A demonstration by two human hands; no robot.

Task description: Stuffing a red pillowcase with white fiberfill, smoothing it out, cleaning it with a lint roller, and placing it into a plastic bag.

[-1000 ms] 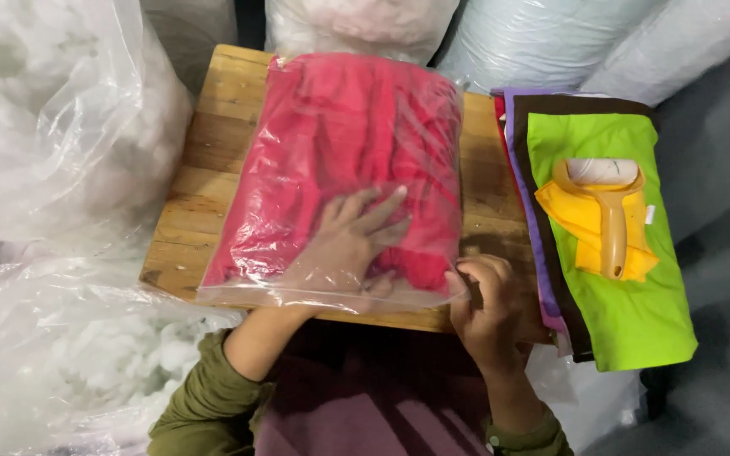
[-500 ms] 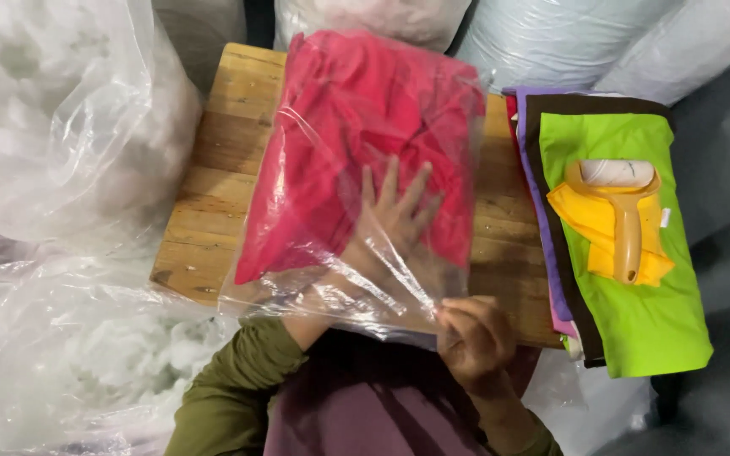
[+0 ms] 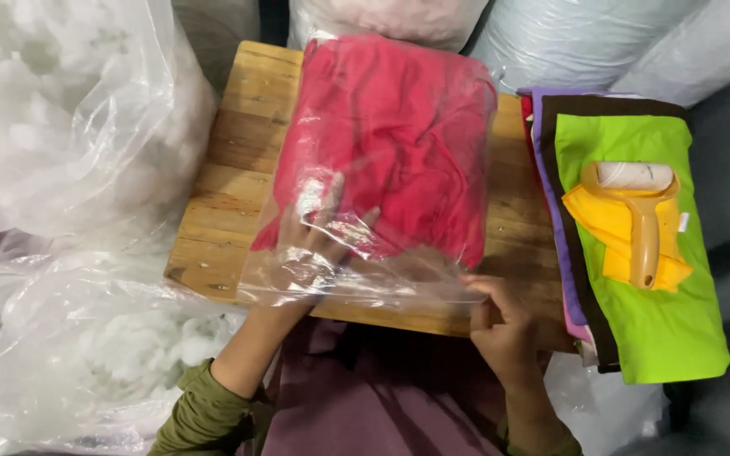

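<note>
The clear plastic bag point(image 3: 382, 169) of red cloth is lying mid-frame, long axis running up-frame; the left hand point(image 3: 314, 245) is spreading flat inside its mouth, while the right hand point(image 3: 500, 325) is pinching the open lower-right edge.

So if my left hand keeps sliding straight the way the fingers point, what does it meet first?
Your left hand lies inside the clear plastic bag, fingers pointing away from you. Straight ahead it would likely meet the red cloth first; their exact gap is unclear.

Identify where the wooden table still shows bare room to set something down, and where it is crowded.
Bare wooden table lies between the stuffing bags and the bagged red cloth. A narrow strip runs between it and the fabric stack. The middle and right edge are crowded.
</note>
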